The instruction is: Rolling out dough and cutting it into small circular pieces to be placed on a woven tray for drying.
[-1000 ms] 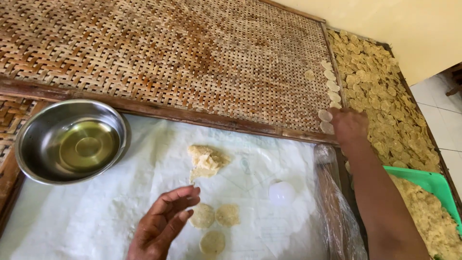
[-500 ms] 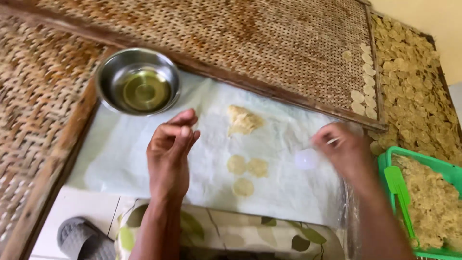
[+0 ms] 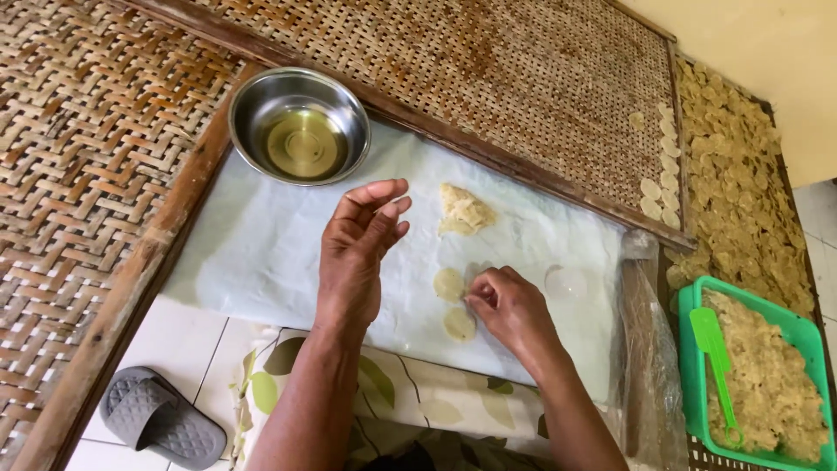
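So my right hand (image 3: pixel 510 305) is down on the pale plastic sheet (image 3: pixel 261 253), fingers curled in and pinching at the edge of one flattened dough disc (image 3: pixel 450 283). A second disc (image 3: pixel 459 324) sits just nearer to me, right beside that hand. My left hand (image 3: pixel 357 249) hovers above the sheet, fingers loosely open, holding nothing. The lump of dough (image 3: pixel 464 210) is a bit farther out on the sheet, just right of my left fingertips. On the far left corner sits a steel bowl (image 3: pixel 299 125) with oil in it. Woven mat (image 3: pixel 540 78) beyond has a short column of discs (image 3: pixel 661 179) on its right edge. Green basket (image 3: pixel 689 366) with a green spatula (image 3: pixel 713 349) is off to the right, grey sandal (image 3: pixel 157 419) near left.
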